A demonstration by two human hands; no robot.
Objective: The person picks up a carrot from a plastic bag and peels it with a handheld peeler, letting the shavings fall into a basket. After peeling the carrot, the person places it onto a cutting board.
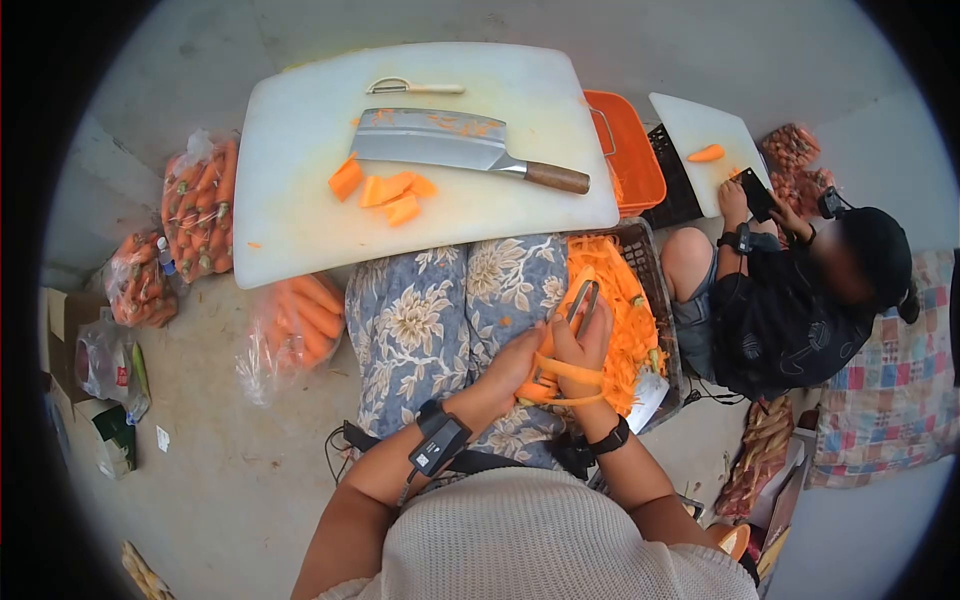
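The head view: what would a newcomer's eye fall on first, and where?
Probably the broad cleaver, lying on the big white board beside orange chunks. Next, the left hand and right hand, close together below the board, with orange peel looping across the right, by a dark crate heaped with shavings.

Near centre, a shiny metal peeler (593, 300); at upper centre, a smooth, matt plastic board (540, 100) under a glossy metal cleaver (425, 148) (its handle (557, 177) is wood); at lower centre, a rough knitted top (500, 540).

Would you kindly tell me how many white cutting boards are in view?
2: a large cutting board under the cleaver, and a smaller cutting board near the seated person.
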